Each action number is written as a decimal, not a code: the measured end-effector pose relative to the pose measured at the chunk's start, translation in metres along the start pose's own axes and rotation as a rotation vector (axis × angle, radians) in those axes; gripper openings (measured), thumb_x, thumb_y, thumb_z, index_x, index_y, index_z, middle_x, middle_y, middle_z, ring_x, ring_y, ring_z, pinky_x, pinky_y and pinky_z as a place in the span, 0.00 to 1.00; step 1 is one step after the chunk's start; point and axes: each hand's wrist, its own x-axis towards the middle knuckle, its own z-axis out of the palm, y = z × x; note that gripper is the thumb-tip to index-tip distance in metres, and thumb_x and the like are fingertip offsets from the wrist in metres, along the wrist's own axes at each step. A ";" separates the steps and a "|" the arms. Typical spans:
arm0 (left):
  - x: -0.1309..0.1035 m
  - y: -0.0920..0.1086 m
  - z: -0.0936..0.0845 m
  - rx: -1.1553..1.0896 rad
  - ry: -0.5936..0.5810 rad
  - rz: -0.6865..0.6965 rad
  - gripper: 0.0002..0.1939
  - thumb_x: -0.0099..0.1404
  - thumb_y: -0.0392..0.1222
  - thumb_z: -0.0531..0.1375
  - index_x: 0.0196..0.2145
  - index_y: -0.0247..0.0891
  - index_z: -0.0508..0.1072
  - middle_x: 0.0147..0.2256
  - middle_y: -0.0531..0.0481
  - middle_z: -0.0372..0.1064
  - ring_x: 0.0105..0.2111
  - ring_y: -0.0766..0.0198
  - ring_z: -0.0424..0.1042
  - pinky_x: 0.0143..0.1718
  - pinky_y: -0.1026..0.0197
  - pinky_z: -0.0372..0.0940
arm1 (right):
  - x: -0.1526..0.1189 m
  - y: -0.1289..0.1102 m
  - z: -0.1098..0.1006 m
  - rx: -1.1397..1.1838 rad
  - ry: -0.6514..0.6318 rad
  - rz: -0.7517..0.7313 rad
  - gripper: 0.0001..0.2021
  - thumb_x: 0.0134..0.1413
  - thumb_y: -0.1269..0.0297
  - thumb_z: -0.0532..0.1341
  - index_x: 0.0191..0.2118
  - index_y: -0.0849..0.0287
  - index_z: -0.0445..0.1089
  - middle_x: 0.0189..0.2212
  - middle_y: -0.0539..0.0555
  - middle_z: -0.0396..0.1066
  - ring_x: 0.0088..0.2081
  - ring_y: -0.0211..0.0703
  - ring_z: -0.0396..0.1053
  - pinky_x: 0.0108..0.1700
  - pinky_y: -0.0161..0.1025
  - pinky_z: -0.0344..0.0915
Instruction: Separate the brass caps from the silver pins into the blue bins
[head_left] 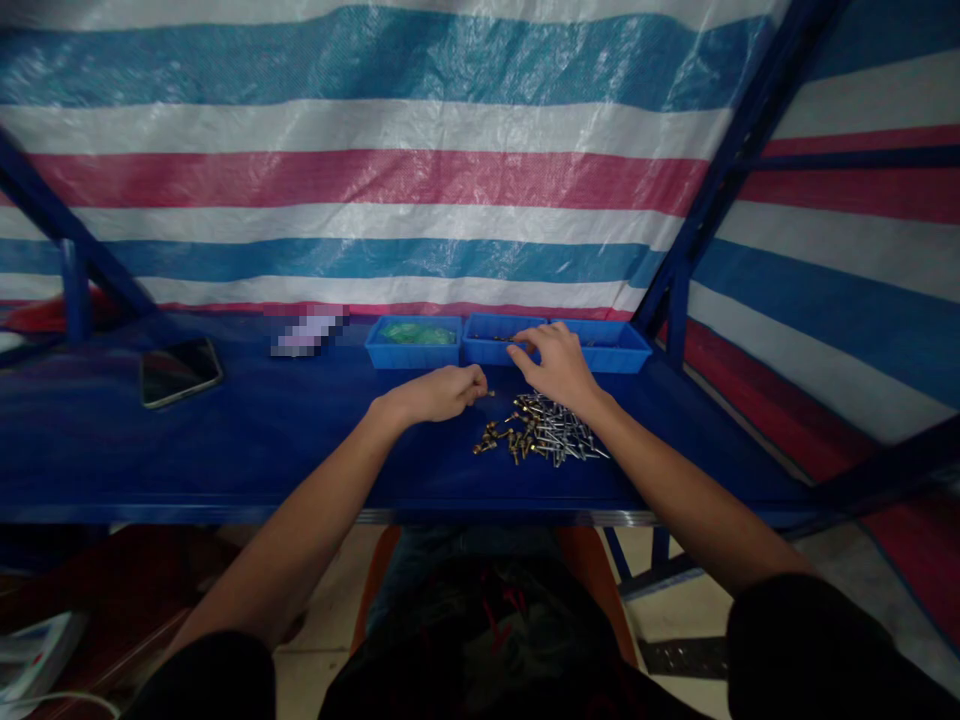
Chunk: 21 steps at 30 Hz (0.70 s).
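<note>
Silver-coloured pins (559,430): clock centre, 12 pointing away from the seat; loose heap on blue bench (187,455), criss-crossed, so likely to snag when lifted singly. Screw or rivet, cannot tell. Bordered at 4 o'clock by right forearm (667,485).
Brass-coloured fittings (517,440): at 9 o'clock, scattered, running into the pins.
Small piece (491,393): at 10 o'clock, at left fingertips, just off the heap; too small to identify.
Left hand (442,395): at 10 o'clock, fingers curled, closed to a pinch, apparently on that piece. Step in hand, as judged: single-piece handling. Next move calls for a light fingertip grip, no sweeping of neighbours.
Right hand (555,362): at 12 o'clock, thumb and fingers well parted, nothing visible in grip; above bin fronts. Calls for clearing the rims.
Phone (182,372): at 9 o'clock, flat, well apart, out of the way.
Middle bin (487,353): at 11 o'clock, small bits inside, right end masked by right hand.
Left bin (415,355): at 10 o'clock, holding green plastic bag (420,333).
Right bin (619,358): at 1 o'clock, partly masked, contents unclear.
Pixelated item (307,330): at 10 o'clock, unreadable.
Striped tarp (375,180): behind everything, limiting reach past bins.
</note>
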 end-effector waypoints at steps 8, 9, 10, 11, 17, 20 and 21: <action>0.000 0.001 -0.004 0.039 0.067 -0.041 0.10 0.69 0.41 0.45 0.35 0.37 0.63 0.28 0.48 0.67 0.28 0.62 0.67 0.32 0.60 0.58 | -0.009 -0.018 0.002 0.090 -0.217 -0.309 0.12 0.57 0.57 0.61 0.43 0.57 0.72 0.31 0.52 0.71 0.37 0.45 0.65 0.41 0.41 0.57; 0.000 0.001 -0.005 0.037 0.080 -0.047 0.11 0.70 0.41 0.45 0.34 0.37 0.63 0.28 0.48 0.67 0.28 0.62 0.67 0.32 0.60 0.58 | -0.010 -0.020 0.004 0.081 -0.220 -0.311 0.12 0.57 0.58 0.61 0.43 0.58 0.72 0.30 0.52 0.71 0.37 0.44 0.65 0.41 0.41 0.57; 0.000 0.001 -0.005 0.031 0.089 -0.050 0.11 0.70 0.42 0.45 0.34 0.37 0.63 0.28 0.48 0.67 0.28 0.62 0.67 0.32 0.60 0.59 | -0.011 -0.022 0.005 0.072 -0.215 -0.303 0.11 0.57 0.58 0.62 0.42 0.58 0.72 0.30 0.52 0.71 0.36 0.44 0.65 0.40 0.41 0.56; 0.000 0.000 -0.005 0.021 0.097 -0.050 0.11 0.70 0.42 0.45 0.34 0.37 0.63 0.28 0.49 0.67 0.28 0.63 0.67 0.31 0.61 0.59 | -0.011 -0.024 0.006 0.066 -0.209 -0.293 0.09 0.58 0.59 0.61 0.41 0.59 0.71 0.30 0.52 0.71 0.35 0.43 0.65 0.40 0.40 0.56; 0.001 0.000 -0.002 -0.021 0.156 -0.032 0.11 0.70 0.40 0.45 0.36 0.36 0.65 0.27 0.51 0.67 0.27 0.64 0.67 0.31 0.62 0.60 | -0.011 -0.024 0.009 0.059 -0.191 -0.267 0.04 0.59 0.64 0.60 0.36 0.59 0.70 0.29 0.52 0.71 0.35 0.44 0.65 0.39 0.40 0.56; 0.002 0.000 -0.002 -0.066 0.168 -0.002 0.11 0.70 0.40 0.47 0.37 0.36 0.66 0.28 0.51 0.68 0.28 0.65 0.68 0.32 0.62 0.60 | -0.011 -0.021 0.010 0.082 -0.184 -0.247 0.04 0.59 0.64 0.60 0.37 0.58 0.70 0.28 0.51 0.70 0.35 0.43 0.66 0.39 0.39 0.57; 0.002 0.000 -0.003 -0.090 0.180 0.003 0.11 0.69 0.40 0.47 0.37 0.36 0.67 0.28 0.51 0.69 0.28 0.65 0.68 0.32 0.63 0.60 | -0.011 -0.021 0.010 0.094 -0.181 -0.238 0.04 0.59 0.64 0.60 0.38 0.58 0.70 0.28 0.51 0.70 0.35 0.43 0.66 0.39 0.39 0.57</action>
